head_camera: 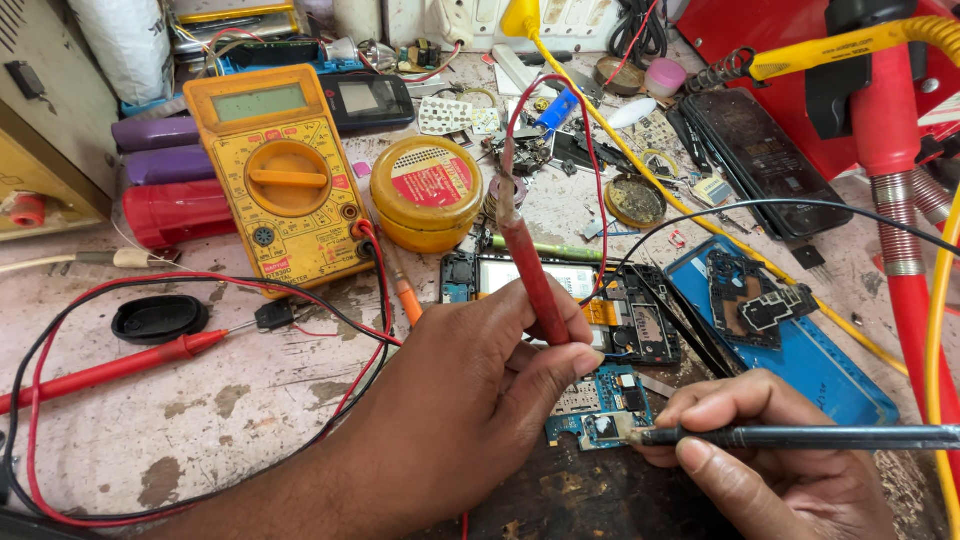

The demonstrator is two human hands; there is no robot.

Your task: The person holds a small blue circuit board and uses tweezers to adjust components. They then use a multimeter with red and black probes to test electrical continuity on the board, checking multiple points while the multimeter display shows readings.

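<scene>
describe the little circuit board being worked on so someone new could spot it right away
Start at the big yellow multimeter at upper left, then drop to the two hands at the bottom. Between the left hand and right hand lies a small blue circuit board, the only one touched by the black brush.

A yellow multimeter (283, 178) lies flat on the worn tabletop (200, 410), its red and black leads looping toward the near edge. Just beside it sits a round yellow tin (427, 192) (lid on). A red test probe (110, 368) rests near a black oval cap (159, 318) — and a blue phone back cover (800, 350) lies well to the right.
</scene>
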